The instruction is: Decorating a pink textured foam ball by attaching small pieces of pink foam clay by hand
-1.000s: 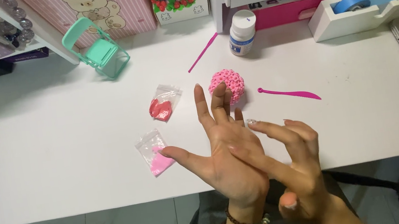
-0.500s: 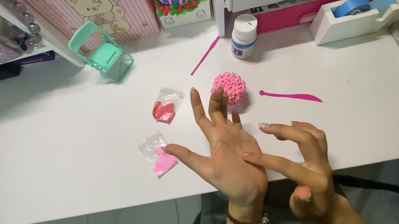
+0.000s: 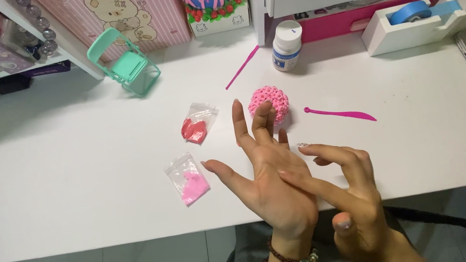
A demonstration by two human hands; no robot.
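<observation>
The left hand [image 3: 275, 183] is being held flat and open above the worktop [image 3: 67, 174], and its palm is being touched by the right hand [image 3: 352, 205], near a pink textured ball [image 3: 269, 104].

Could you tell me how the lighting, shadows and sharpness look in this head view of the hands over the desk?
Head view: even, bright light on the white desk, no strong glare; soft shadows sit behind the mint toy chair and white bottle; left hand and right hand are sharp, without motion blur; the desk's edges bow slightly from the wide lens.
</observation>
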